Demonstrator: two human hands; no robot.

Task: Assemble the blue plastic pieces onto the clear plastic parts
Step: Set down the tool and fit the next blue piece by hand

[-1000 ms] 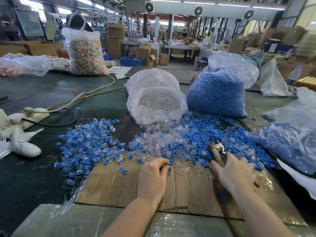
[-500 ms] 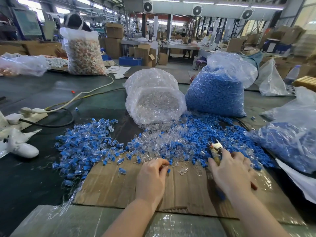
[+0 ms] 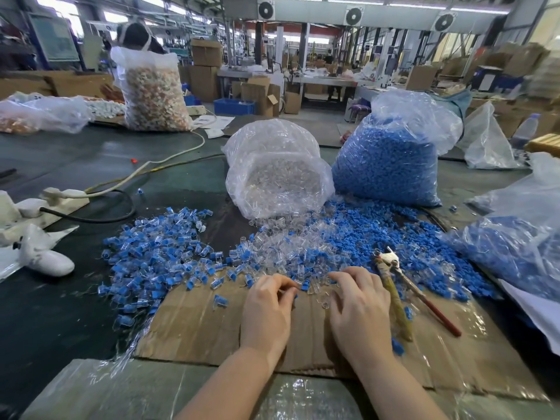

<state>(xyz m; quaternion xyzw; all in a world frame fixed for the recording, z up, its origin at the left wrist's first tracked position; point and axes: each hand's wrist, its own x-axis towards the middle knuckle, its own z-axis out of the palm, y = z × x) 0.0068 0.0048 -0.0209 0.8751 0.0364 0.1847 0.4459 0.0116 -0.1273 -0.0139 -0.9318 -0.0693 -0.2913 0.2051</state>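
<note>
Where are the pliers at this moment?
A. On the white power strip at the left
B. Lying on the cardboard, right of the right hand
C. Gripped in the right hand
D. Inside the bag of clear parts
B: the pliers lie on the cardboard just right of the right hand, which does not grip them.

The right hand (image 3: pixel 359 310) has let go of the pliers (image 3: pixel 394 294), which now lie on the cardboard sheet (image 3: pixel 194 328) at its 3 o'clock side. It has moved toward 9 o'clock, near the left hand (image 3: pixel 266 310), fingers curled over the clear plastic parts (image 3: pixel 315 268).
</note>
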